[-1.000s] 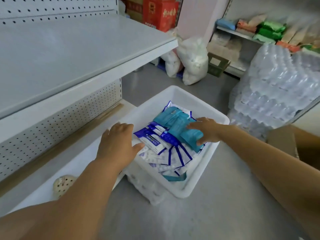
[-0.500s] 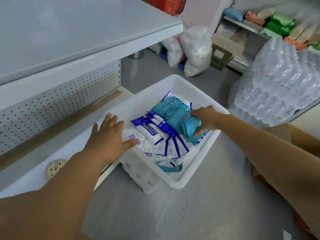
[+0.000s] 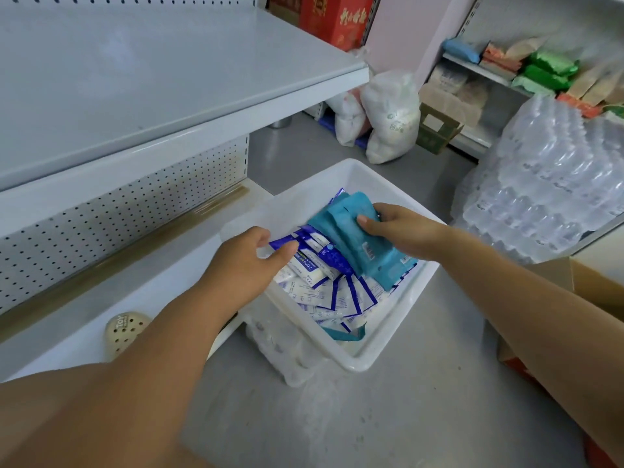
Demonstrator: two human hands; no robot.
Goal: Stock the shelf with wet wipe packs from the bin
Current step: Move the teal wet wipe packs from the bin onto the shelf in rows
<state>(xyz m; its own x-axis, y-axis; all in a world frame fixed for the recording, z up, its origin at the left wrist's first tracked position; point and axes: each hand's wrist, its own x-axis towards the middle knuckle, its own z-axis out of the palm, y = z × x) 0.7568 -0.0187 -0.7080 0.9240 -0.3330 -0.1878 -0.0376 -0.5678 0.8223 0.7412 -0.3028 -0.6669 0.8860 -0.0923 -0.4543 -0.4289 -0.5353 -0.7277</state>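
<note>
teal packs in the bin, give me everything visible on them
The teal packs are several flat pouches of soft, glossy plastic film; one shows a small printed label. They are bunched together and tilted, lying over the blue-and-white packs inside the white bin, toward its right side. The right hand grips the bunch, thumb on top.

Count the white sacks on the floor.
2. Both stand beyond the bin, by the shelf end: the left sack, partly behind the shelf, and the right sack beside it. More could be hidden behind the shelf.
</note>
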